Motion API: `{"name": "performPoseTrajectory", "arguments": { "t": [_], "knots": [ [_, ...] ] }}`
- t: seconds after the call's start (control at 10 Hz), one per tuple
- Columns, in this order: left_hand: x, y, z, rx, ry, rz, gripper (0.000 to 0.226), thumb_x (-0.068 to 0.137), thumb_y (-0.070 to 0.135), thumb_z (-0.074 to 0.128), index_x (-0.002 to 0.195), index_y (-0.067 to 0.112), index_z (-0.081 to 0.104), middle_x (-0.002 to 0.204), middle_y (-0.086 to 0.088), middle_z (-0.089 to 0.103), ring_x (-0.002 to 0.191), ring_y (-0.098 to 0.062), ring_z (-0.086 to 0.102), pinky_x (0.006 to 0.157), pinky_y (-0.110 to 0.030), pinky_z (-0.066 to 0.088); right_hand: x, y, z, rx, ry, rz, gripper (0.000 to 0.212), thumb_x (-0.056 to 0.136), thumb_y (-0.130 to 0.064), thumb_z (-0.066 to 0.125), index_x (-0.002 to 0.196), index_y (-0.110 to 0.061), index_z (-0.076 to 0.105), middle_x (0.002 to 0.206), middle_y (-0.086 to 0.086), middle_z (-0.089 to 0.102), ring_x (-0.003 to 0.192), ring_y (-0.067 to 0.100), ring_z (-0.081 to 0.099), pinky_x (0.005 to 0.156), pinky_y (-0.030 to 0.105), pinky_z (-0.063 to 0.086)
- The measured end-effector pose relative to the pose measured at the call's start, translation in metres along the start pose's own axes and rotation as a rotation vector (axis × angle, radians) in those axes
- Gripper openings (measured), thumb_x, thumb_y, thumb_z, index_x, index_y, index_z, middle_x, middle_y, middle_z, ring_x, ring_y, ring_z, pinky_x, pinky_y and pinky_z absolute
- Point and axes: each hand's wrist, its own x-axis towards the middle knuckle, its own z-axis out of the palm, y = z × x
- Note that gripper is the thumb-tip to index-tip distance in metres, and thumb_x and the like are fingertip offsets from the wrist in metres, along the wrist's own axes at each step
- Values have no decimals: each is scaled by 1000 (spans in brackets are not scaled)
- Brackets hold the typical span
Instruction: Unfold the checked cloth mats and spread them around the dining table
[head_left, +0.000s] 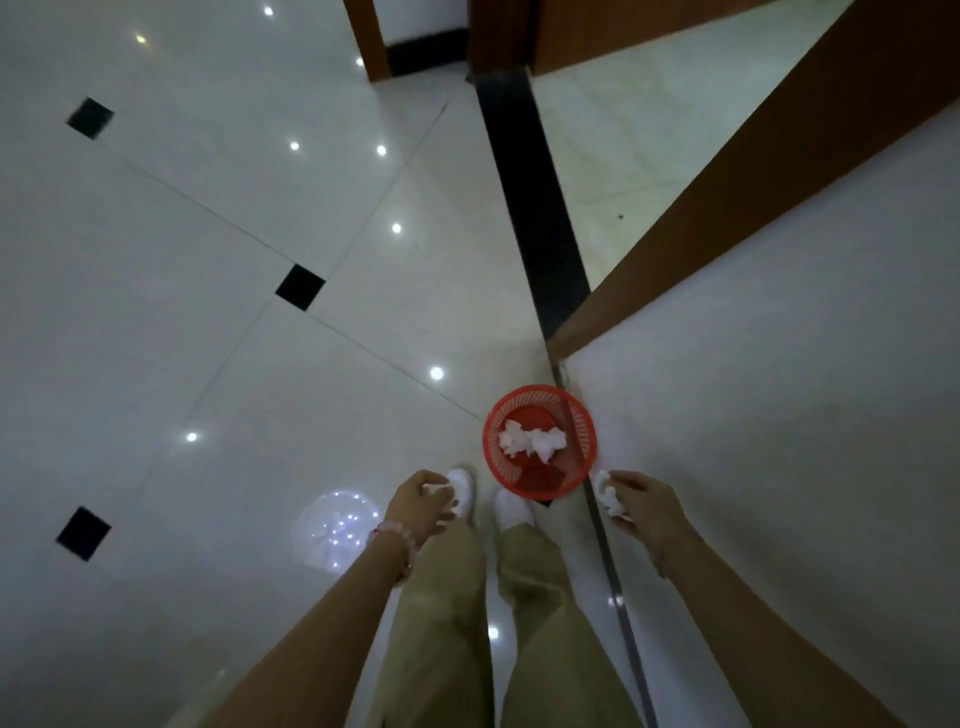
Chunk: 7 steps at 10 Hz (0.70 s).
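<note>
Tissue is gripped, crumpled, in the left hand and in the right hand, held apart by a red basket on the floor. No checked mats and no worktop can be seen, so the spreading is judged not yet done.

The left hand hides most of the white wad it pinches and part of a white shoe. Both forearms and the trouser legs run off the bottom edge.
</note>
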Motion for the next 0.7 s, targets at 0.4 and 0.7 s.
{"name": "performPoseTrajectory", "arguments": {
  "t": [0.4, 0.7],
  "knots": [
    [187, -31, 92, 19, -133, -185, 14, 92, 7, 52, 80, 13, 48, 72, -6, 52, 63, -15, 51, 60, -25, 43, 164, 89, 62, 256, 105, 262, 21, 87, -3, 59, 107, -1, 64, 53, 1, 66, 38, 3, 59, 37, 13, 46],
    [201, -31, 116, 163, -211, -187, 40, 99, 22, 39, 136, 7, 43, 139, -18, 47, 125, -37, 49, 94, -45, 46, 176, 91, 53, 360, -10, 333, 37, 97, -17, 46, 131, -2, 48, 117, 14, 57, 88, 24, 58, 77, 33, 48]
  ]
}}
